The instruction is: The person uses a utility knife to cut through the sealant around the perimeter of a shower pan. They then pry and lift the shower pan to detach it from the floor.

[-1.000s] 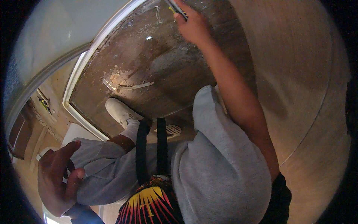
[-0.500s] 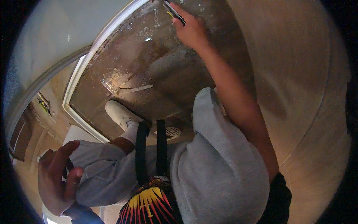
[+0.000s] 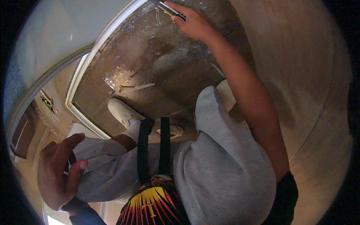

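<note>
At the far end of the stained shower floor (image 3: 150, 105), my right hand (image 3: 195, 24) is closed around a utility knife (image 3: 173, 12) with a black and yellow handle. The knife points left, close to the white curved frame (image 3: 112, 23) that edges the floor. A thin pale strand (image 3: 158, 15) lies just under the tool; whether the blade touches the surface I cannot make out. At lower left, my left hand (image 3: 60, 172) hovers by my grey-clad knee, fingers loosely bent and apart from the thumb, with nothing visible in it.
Whitish debris (image 3: 119, 79) and a peeled pale strip (image 3: 138, 87) lie on the floor near my beige shoe (image 3: 123, 112). A round drain grate (image 3: 175, 131) sits between my legs. Beyond the frame, a yellow-green and black tool (image 3: 47, 105) lies at left. A curved wall (image 3: 292, 75) rises on the right.
My right hand has shifted slightly upward and the knife has tilted flatter, its tip farther left. My right forearm has swung a little right. The left hand stays nearly in place.
</note>
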A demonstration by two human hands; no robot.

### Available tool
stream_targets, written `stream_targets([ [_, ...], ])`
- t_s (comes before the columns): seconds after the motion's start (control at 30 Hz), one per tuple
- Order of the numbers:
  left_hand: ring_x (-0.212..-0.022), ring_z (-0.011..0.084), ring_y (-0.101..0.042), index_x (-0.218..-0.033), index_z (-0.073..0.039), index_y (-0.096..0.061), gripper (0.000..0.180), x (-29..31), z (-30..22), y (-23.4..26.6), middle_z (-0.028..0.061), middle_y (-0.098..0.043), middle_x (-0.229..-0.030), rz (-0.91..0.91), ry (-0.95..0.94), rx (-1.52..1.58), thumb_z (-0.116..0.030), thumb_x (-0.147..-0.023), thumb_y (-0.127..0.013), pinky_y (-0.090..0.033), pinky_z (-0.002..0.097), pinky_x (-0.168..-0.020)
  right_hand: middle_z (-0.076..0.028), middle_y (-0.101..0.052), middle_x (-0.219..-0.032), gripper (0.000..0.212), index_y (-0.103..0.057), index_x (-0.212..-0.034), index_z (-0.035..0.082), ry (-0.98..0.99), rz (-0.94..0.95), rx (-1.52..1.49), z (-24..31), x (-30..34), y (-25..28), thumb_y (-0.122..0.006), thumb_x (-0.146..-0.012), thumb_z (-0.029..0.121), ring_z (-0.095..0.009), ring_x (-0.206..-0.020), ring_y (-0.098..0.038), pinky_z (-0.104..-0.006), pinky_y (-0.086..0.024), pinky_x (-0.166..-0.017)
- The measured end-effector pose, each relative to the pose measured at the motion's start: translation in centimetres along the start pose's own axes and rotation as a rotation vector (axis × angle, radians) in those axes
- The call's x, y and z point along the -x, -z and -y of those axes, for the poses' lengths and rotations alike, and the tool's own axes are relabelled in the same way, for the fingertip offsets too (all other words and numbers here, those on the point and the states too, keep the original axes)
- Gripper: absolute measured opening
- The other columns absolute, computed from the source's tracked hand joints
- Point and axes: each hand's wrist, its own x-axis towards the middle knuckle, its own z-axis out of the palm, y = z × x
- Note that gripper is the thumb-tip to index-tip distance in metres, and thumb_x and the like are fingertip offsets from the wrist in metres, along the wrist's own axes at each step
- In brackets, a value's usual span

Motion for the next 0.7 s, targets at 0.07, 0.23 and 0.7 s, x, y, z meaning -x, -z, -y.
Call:
stream_targets([
  [0.07, -0.064, 0.0245, -0.047, -0.112, -0.005, -0.060, 0.044, -0.1, -0.4, 0.1, 0.0096, -0.054, -0.068, 0.011, 0.026, -0.005, -0.040, -0.085, -0.056, -0.036, 0.0358, -0.065, -0.018, -0.064, -0.104, 0.046, -0.049, -0.131, 0.027, 0.000, 0.012, 0.073, 0.4, -0.1, 0.2, -0.058, -0.086, 0.020, -0.037, -0.091, -0.063, -0.0415, -0.049, -0.085],
  [0.23, -0.065, 0.0253, -0.048, -0.113, -0.007, -0.059, 0.045, -0.5, -0.5, 0.1, 0.0099, -0.053, -0.068, 0.017, 0.095, -0.035, -0.041, -0.085, -0.057, -0.036, 0.0360, -0.065, -0.018, -0.062, -0.112, 0.047, -0.048, -0.132, 0.029, 0.122, -0.213, -0.063, 0.3, 0.5, 0.2, -0.058, -0.087, 0.020, -0.036, -0.098, -0.061, -0.0421, -0.048, -0.089],
  [0.7, -0.064, 0.0261, -0.048, -0.113, -0.005, -0.059, 0.047, 0.8, -0.4, 0.1, 0.0109, -0.054, -0.066, -0.030, 0.081, -0.069, -0.042, -0.085, -0.057, -0.036, 0.0370, -0.065, -0.015, -0.053, -0.125, 0.050, -0.041, -0.137, 0.021, -0.248, 0.299, 0.088, 8.0, -0.6, 4.4, -0.052, -0.089, 0.015, -0.034, -0.117, -0.048, -0.0417, -0.034, -0.103],
])
